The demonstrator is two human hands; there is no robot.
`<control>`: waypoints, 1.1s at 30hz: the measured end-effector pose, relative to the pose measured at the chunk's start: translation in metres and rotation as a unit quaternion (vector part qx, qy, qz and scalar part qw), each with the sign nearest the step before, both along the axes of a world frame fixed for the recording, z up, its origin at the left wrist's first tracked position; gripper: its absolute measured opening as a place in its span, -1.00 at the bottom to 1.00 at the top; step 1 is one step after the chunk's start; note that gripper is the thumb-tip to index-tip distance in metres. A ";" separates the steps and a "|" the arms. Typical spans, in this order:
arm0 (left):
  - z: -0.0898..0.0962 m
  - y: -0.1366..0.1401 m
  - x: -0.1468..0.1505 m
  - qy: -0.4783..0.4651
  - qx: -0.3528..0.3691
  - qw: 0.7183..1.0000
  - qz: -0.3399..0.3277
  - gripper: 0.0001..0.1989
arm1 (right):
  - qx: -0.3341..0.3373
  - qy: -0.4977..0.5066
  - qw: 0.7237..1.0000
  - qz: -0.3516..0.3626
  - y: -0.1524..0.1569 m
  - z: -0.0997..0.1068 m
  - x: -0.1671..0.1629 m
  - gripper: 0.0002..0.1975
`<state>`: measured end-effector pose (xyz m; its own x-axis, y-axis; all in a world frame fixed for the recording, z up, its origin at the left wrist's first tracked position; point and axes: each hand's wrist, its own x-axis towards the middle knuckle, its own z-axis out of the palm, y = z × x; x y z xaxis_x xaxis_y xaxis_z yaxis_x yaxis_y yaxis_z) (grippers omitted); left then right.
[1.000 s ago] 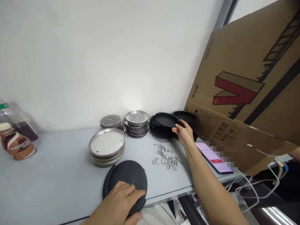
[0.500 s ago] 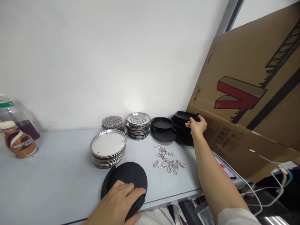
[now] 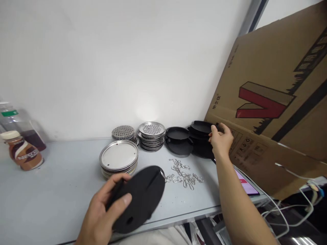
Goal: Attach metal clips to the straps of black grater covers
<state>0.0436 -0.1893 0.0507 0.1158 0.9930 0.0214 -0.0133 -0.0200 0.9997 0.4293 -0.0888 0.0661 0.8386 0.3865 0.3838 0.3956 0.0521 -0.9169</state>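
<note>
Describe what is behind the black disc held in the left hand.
Behind the black disc stands a stack of plain metal discs, with metal clips to the right. The disc's far face and the tabletop directly behind it are hidden.

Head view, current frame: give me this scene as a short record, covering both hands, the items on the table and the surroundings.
left hand: grips a black disc, held tilted
right hand: at the rim of the right-hand black stack; whether it grips is unclear
beside that stack: more black pieces
metal stacks: plain plates, perforated discs, patterned discs
loose parts: metal clips, scattered
table's left end: brown-labelled bottle, clear bottle with dark liquid
right side: phone, large cardboard box
</note>
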 end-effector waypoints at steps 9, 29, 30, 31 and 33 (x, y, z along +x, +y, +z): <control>0.013 0.004 -0.004 -0.141 -0.160 0.977 0.002 -0.59 | -0.091 0.000 0.812 0.577 -0.091 -0.012 -0.168 -0.50; 0.012 0.034 0.000 0.235 0.216 0.928 -0.194 -0.74 | -0.072 -0.188 0.782 0.590 -0.100 -0.023 -0.171 -0.70; 0.016 0.038 -0.003 0.244 0.217 0.922 -0.209 -0.76 | -0.077 -0.200 0.777 0.591 -0.101 -0.022 -0.171 -0.67; 0.020 0.043 -0.005 0.251 0.214 0.916 -0.228 -0.78 | -0.081 -0.206 0.775 0.592 -0.102 -0.020 -0.172 -0.66; 0.027 0.051 -0.009 0.260 0.199 0.907 -0.264 -0.82 | -0.096 -0.185 0.771 0.601 -0.102 -0.020 -0.175 -0.67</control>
